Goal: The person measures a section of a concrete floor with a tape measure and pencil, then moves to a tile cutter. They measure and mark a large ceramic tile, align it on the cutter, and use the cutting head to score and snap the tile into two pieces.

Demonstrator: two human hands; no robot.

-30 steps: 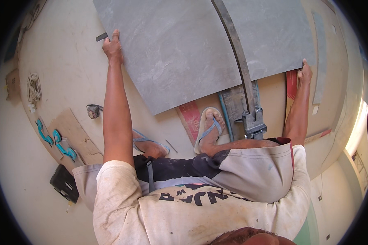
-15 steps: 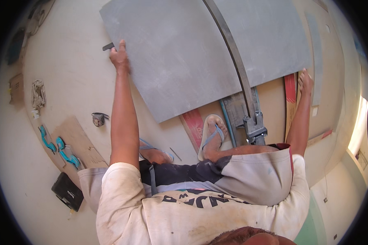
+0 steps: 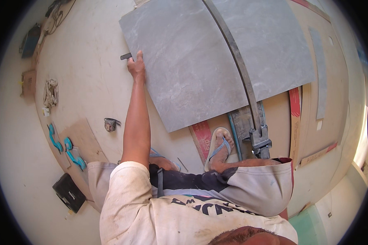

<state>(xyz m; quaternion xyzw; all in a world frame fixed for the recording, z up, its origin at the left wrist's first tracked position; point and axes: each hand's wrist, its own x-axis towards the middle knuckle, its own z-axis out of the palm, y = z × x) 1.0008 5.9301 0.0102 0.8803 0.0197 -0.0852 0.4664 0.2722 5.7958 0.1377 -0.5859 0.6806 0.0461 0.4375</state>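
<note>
A large grey tile [image 3: 184, 69] lies at a slant across a tile cutter. The cutter's dark metal rail [image 3: 233, 47] runs over the tile and ends in a bracket [image 3: 259, 139] near my foot. At the tile's left edge is my left hand [image 3: 137, 68], its thumb along the edge and its fingers mostly hidden. Beside that hand a short dark bar [image 3: 126, 56] sticks out from under the tile. My right hand is out of view. Below the tile's near edge shows part of the cutter's blue-edged base [image 3: 242, 126].
Red-marked cardboard strips [image 3: 201, 141] lie under the tile. On the left are a tape measure [image 3: 110, 124], turquoise-handled tools [image 3: 73, 154], a black case [image 3: 68, 193] and a crumpled cloth [image 3: 50, 93]. A narrow grey strip [image 3: 318, 73] lies at the right.
My right hand has left the tile's right corner and gone out of view. My left hand stays at the left edge. The whole view has shifted, with things appearing farther right and lower.
</note>
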